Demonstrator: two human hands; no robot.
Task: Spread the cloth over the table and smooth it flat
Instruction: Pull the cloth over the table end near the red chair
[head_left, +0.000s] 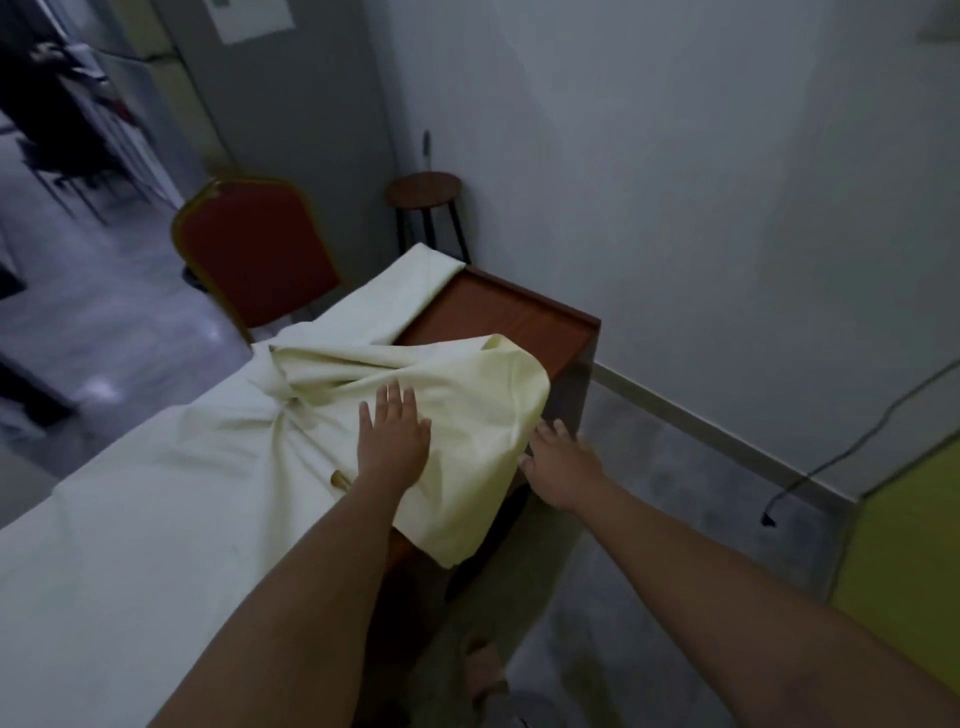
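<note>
A pale cream cloth (171, 499) covers most of the brown wooden table (498, 317), whose far right corner is bare. The cloth is bunched and creased in the middle, and one corner is folded back over the table's right edge and hangs down. My left hand (395, 441) lies flat, palm down, fingers spread, on the folded part. My right hand (558, 465) is at the table's right edge with its fingers on the cloth's hanging edge; whether it pinches the fabric I cannot tell. A small brown object (338, 479) pokes out by my left wrist.
A red chair with a gold frame (249, 254) stands behind the table. A round dark stool (423, 189) is in the far corner by the white wall. A black cable (831, 457) runs down the wall to the grey floor at right. My foot (483, 670) is below.
</note>
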